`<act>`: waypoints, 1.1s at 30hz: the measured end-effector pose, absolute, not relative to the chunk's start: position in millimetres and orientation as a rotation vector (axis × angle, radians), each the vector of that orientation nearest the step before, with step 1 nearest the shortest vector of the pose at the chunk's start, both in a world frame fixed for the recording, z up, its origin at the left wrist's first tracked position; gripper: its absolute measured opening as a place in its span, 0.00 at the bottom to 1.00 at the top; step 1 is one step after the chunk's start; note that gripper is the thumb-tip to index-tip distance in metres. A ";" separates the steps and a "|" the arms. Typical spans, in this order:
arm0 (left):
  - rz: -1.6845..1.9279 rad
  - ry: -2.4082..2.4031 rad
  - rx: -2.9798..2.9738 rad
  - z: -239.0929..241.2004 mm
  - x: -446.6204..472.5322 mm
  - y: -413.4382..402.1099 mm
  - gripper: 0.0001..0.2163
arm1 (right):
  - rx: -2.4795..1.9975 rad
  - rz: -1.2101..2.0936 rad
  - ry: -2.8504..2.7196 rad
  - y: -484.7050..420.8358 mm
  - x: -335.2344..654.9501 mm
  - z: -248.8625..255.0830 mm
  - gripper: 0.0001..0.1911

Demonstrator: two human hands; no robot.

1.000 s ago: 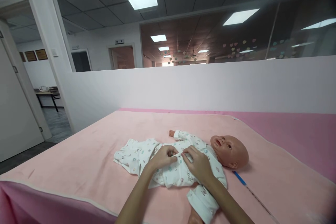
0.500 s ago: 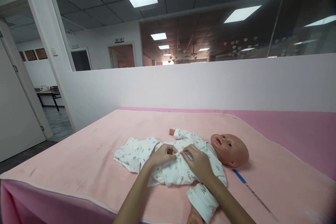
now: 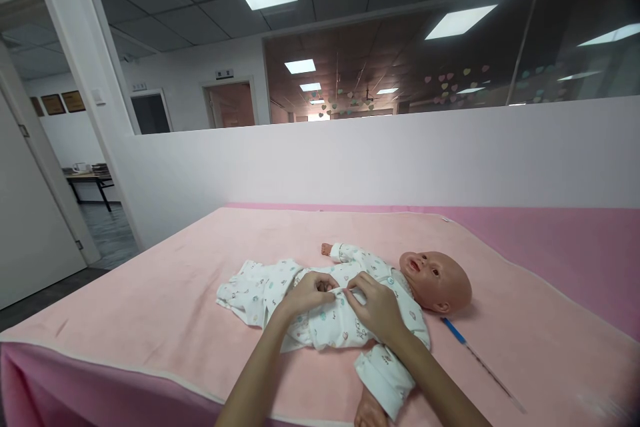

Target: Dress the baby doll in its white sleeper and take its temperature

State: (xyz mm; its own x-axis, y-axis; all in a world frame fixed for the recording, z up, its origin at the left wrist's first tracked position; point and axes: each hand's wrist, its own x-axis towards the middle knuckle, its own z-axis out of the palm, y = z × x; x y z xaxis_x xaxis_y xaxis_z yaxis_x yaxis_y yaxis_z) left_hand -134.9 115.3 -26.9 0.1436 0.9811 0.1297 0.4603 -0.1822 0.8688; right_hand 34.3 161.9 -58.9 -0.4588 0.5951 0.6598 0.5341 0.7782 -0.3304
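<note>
Left hand and right hand meet on the doll, fingers pinching its white romper at the belly.

A smooth, slightly glossy plastic is seen on the doll. Its romper is of soft, matt printed cloth. The table is covered by a matt, faintly napped pink blanket. The blue stick is possibly plastic.

Both hands have crept slightly toward the doll's head.
</note>
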 end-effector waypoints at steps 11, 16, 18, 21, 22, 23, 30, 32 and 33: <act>1.020 1.534 1.879 -36.5 -129.8 116.6 0.06 | -0.843 0.063 -2.155 161.3 32.3 -58.8 0.08; 0.955 1.495 1.889 -34.4 -133.6 116.8 0.07 | -0.858 0.083 -2.152 160.6 31.9 -57.8 0.07; 0.942 1.489 1.891 -33.6 -134.8 116.6 0.07 | -0.869 0.092 -2.155 160.2 32.1 -57.0 0.07; 0.948 1.474 1.896 -32.7 -135.1 115.9 0.06 | -0.879 0.103 -2.160 159.3 32.1 -55.8 0.07; 0.954 1.464 1.897 -32.3 -135.0 115.5 0.06 | -0.887 0.105 -2.161 158.8 31.9 -55.4 0.07; 0.960 1.452 1.893 -31.9 -134.8 115.2 0.06 | -0.899 0.106 -2.162 158.1 31.4 -55.0 0.08; 0.974 1.421 1.802 -31.6 -134.6 114.8 0.06 | -0.987 0.138 -2.183 155.6 26.9 -54.0 0.10; 0.970 1.421 1.795 -32.4 -135.1 115.6 0.06 | -1.004 0.184 -2.184 156.4 26.6 -53.5 0.09; 0.969 1.421 1.791 -32.7 -135.4 116.0 0.06 | -1.010 0.203 -2.188 156.9 26.7 -53.2 0.08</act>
State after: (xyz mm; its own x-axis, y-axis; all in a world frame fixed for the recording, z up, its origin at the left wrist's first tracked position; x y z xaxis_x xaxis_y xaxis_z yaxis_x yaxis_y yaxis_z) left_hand -135.4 116.0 -32.7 0.1408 0.9780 0.1538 0.5010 -0.2043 0.8410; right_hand 26.7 156.9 -53.2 -0.4443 0.7166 0.5376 0.6053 0.6825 -0.4096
